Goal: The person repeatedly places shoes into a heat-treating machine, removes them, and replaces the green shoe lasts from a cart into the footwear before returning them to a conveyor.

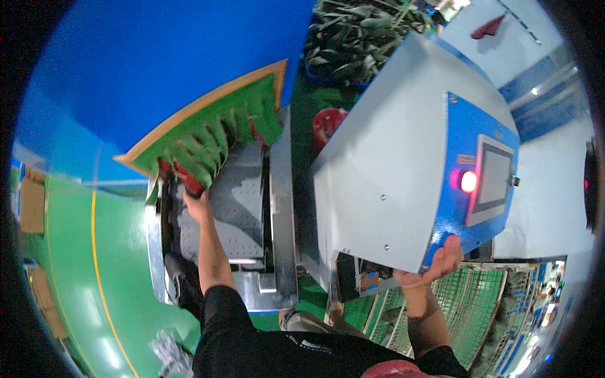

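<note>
My left hand (196,207) grips the near end of a dark red item with a black end (190,182), possibly a shoe. The item is partly under a green strip curtain (203,141) at the mouth of a blue machine (165,61). Below it lies a grey perforated bed (227,222) with metal side rails. More dark red shows behind the strips, partly hidden. My right hand (435,264) rests against the lower corner of a blue control panel (453,137), fingers extended. On that panel are a lit red button (468,181) and a touchscreen (492,177).
The grey metal cabinet (378,165) stands close on the right. Behind it are a red stool (328,124) and a heap of dark pieces (354,42). White wire racks (468,293) stand at lower right. Clear plastic (170,352) lies on the green floor (113,283) at left.
</note>
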The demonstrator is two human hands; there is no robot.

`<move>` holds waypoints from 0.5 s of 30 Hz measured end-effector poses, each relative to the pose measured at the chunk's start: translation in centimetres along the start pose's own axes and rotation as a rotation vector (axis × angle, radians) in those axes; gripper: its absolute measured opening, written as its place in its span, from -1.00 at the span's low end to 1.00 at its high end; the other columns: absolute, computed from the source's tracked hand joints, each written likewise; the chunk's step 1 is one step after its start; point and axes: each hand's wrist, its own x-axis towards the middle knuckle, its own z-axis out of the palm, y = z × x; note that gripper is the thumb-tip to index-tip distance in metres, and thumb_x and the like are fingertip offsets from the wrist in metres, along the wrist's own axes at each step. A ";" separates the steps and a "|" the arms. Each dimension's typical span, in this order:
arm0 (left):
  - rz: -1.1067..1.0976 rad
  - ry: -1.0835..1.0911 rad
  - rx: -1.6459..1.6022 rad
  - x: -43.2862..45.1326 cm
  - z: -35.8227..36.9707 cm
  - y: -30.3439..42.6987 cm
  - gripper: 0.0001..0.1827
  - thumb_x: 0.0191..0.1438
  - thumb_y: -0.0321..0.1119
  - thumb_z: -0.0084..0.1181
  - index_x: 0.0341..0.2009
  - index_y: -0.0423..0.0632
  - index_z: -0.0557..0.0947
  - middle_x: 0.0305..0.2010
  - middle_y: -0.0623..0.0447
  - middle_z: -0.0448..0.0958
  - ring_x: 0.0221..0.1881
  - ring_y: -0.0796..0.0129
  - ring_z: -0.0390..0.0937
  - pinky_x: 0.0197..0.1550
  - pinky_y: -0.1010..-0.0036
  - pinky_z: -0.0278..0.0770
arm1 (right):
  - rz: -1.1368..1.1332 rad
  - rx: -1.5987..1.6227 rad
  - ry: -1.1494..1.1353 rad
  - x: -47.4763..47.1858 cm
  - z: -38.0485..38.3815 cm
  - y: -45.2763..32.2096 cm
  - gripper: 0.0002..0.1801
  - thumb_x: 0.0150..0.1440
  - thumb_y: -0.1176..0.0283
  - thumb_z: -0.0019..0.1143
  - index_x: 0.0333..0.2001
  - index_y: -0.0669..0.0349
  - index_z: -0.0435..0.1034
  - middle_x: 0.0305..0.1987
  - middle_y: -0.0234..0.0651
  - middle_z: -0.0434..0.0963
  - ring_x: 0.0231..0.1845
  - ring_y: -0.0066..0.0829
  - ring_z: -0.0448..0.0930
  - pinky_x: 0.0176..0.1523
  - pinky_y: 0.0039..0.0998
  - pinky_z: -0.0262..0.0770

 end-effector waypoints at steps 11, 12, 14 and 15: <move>-0.425 -0.247 -0.314 -11.6 -6.9 -3.9 -0.38 -0.14 -0.34 0.44 -0.01 -0.34 0.48 -0.14 -0.19 0.60 -0.27 0.23 0.57 -0.27 0.31 0.53 | 0.068 0.178 0.192 2.4 0.9 -1.3 -0.46 0.35 0.06 -0.37 0.08 0.24 0.41 0.23 -0.11 0.45 0.27 -0.14 0.40 0.33 -0.07 0.15; -0.649 -0.309 -0.515 -13.2 -8.7 -1.1 -0.44 -0.08 -0.33 0.42 -0.02 -0.33 0.51 -0.12 -0.17 0.61 -0.19 0.18 0.58 -0.23 0.26 0.57 | 0.084 0.181 0.160 2.2 0.7 -1.2 -0.47 0.34 0.07 -0.33 0.08 0.24 0.42 0.24 -0.12 0.45 0.29 -0.15 0.39 0.34 -0.09 0.14; -0.906 -0.495 -0.914 -17.1 -12.7 3.9 -0.52 0.04 -0.31 0.35 0.00 -0.29 0.53 -0.04 -0.14 0.59 -0.04 0.07 0.58 -0.08 0.15 0.62 | 0.124 0.202 0.085 2.8 -0.9 -0.8 -0.48 0.33 0.09 -0.24 0.12 0.25 0.42 0.25 -0.13 0.45 0.33 -0.19 0.37 0.36 -0.12 0.15; -0.934 -0.615 -1.119 -19.1 -14.5 3.3 -0.53 0.10 -0.29 0.30 0.05 -0.27 0.52 0.02 -0.13 0.58 0.04 0.02 0.56 0.01 0.10 0.62 | 0.143 0.248 0.021 3.3 -1.8 -1.0 -0.48 0.30 0.12 -0.17 0.14 0.28 0.41 0.26 -0.11 0.44 0.34 -0.15 0.36 0.40 -0.09 0.10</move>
